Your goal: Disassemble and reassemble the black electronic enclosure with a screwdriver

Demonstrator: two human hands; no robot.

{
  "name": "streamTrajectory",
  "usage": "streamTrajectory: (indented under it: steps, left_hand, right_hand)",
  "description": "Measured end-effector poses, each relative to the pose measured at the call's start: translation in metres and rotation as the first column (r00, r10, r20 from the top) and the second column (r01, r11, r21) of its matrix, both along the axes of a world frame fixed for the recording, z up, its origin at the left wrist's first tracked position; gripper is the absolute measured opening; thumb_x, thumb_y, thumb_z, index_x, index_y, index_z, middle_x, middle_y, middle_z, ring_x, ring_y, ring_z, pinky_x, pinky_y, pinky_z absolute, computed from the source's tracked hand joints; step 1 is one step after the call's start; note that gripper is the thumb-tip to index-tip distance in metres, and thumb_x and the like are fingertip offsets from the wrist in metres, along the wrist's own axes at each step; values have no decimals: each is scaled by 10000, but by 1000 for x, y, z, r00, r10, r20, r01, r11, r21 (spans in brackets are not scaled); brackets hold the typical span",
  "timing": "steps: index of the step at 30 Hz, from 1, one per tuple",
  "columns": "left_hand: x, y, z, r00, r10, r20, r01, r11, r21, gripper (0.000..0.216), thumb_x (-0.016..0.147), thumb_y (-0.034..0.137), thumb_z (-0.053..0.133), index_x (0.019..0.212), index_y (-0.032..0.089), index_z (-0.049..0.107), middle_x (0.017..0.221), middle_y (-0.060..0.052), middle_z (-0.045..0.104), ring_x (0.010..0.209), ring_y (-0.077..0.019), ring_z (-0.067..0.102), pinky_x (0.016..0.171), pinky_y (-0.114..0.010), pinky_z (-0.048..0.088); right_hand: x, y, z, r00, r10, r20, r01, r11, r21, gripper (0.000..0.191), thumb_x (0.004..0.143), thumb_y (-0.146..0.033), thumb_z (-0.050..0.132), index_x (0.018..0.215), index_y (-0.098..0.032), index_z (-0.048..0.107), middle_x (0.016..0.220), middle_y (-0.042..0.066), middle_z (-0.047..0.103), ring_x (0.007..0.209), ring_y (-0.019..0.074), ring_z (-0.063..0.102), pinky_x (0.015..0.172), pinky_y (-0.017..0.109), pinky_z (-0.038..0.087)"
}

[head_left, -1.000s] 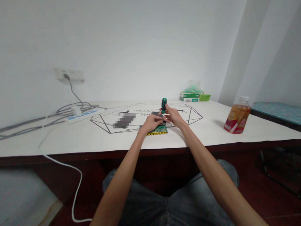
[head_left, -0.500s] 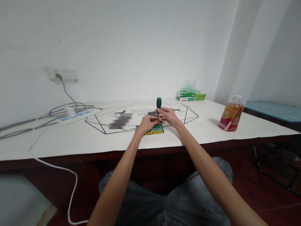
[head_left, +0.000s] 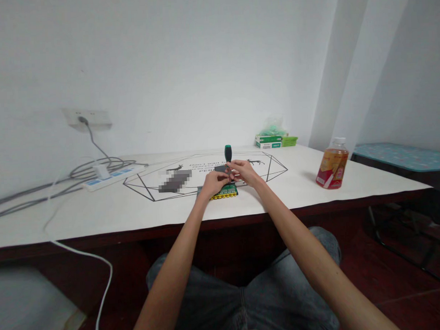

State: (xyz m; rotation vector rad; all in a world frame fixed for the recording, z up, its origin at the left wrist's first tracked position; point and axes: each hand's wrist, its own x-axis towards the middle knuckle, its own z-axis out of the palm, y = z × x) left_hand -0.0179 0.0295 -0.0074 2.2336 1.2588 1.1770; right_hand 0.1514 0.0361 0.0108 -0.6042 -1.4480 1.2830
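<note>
A green circuit board with a yellow front strip [head_left: 221,193] lies on the white table [head_left: 142,211] in front of me. My left hand [head_left: 210,183] rests on the board's left part, fingers curled around a small dark piece. A green-handled screwdriver [head_left: 228,153] stands upright over the board, and my right hand [head_left: 242,170] is closed around its shaft just below the handle. Both hands touch each other above the board.
A juice bottle with a red label [head_left: 332,169] stands at the right. Green and white boxes [head_left: 272,140] sit at the back. A white power strip [head_left: 107,174] with grey cables lies at the left, plugged into a wall socket [head_left: 86,118]. A white cable [head_left: 101,280] hangs off the edge.
My hands, the screwdriver and the board stay together in the same grip. The view has shifted a little, so everything sits slightly further left in the picture.
</note>
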Motion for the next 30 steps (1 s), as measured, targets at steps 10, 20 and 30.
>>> streamTrajectory:
  steps: [10, 20, 30]
  left_hand:
    - [2, -6, 2, 999, -33, -24, 34, 999, 26, 211, 838, 276, 664, 936, 191, 832, 938, -42, 816, 875, -225, 740, 887, -336, 540]
    - [1, -9, 3, 997, 23, -68, -19, 998, 54, 187, 846, 274, 674, 884, 199, 841, 870, -46, 809, 820, -228, 727, 830, -322, 533]
    - [3, -7, 1, 996, 56, -74, -50, 996, 72, 170, 840, 291, 702, 880, 186, 830, 880, -52, 811, 828, -222, 730, 809, -311, 523]
  right_hand:
    - [-1, -1, 0, 1000, -17, -7, 17, 1000, -19, 504, 552, -568, 905, 761, -159, 698, 534, -54, 535, 442, 71, 463, 380, 205, 314]
    - [1, -2, 2, 996, -61, -61, 57, 996, -65, 527, 543, -482, 930, 909, -195, 681, 657, -37, 647, 430, 48, 432, 380, 190, 224]
    - [0, 0, 0, 999, -52, 7, 52, 998, -34, 515, 522, -545, 926, 734, -170, 644, 588, -46, 571, 441, 51, 426, 395, 201, 219]
